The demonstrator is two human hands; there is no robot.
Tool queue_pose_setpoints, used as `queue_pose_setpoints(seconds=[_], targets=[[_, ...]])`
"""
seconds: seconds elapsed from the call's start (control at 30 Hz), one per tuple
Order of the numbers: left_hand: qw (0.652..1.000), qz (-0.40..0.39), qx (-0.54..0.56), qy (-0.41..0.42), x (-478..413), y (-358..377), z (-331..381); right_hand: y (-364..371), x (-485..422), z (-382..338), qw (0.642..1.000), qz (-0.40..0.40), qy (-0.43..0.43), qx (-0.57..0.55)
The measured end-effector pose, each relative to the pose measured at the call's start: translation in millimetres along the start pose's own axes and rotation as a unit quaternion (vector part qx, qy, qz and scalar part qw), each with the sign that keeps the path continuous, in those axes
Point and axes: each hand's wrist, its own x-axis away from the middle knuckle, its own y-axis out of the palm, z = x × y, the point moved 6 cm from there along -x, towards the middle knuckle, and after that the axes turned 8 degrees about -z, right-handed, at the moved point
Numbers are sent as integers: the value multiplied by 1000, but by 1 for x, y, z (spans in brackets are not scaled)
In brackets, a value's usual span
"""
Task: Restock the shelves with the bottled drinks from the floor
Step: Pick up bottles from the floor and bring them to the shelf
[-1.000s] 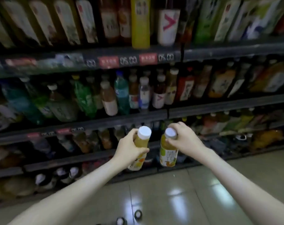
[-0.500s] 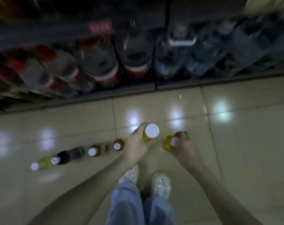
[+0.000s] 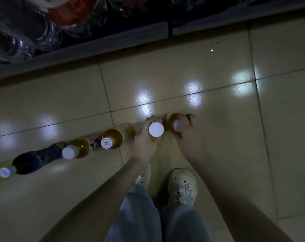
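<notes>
Both hands clamped on bottles, low by the floor.
left hand (image 3: 144, 142) wraps a white-capped bottle (image 3: 156, 129); right hand (image 3: 188, 140) grips a second bottle (image 3: 178, 126) just beside it, hands nearly touching. Can't tell if the bases touch the floor (image 3: 218, 154). A row (image 3: 78, 148) of four more stands on the tiles to the left, near the shelf (image 3: 113, 44).

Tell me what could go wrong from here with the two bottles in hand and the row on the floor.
1. The left hand grips its white-capped bottle right beside the nearest amber bottle; a nudge could topple that close-packed row.
2. The right hand holds the right-hand bottle near the cap, so the grip may slip above the glossy tiled floor.
3. The shoes stand close behind; a step could kick bottles.
</notes>
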Motion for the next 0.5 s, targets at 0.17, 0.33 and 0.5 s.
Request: queue_pose_setpoints(seconds=[0.17, 0.33, 0.5], targets=[[995, -86, -56, -15, 33, -25, 33, -37, 33, -30, 998, -34, 58, -13], [993, -91, -67, 41, 100, -93, 123, -122, 96, -112, 997, -34, 48, -43], [993, -80, -39, 78, 187, -205, 252, -252, 162, -230, 997, 3, -3, -81]])
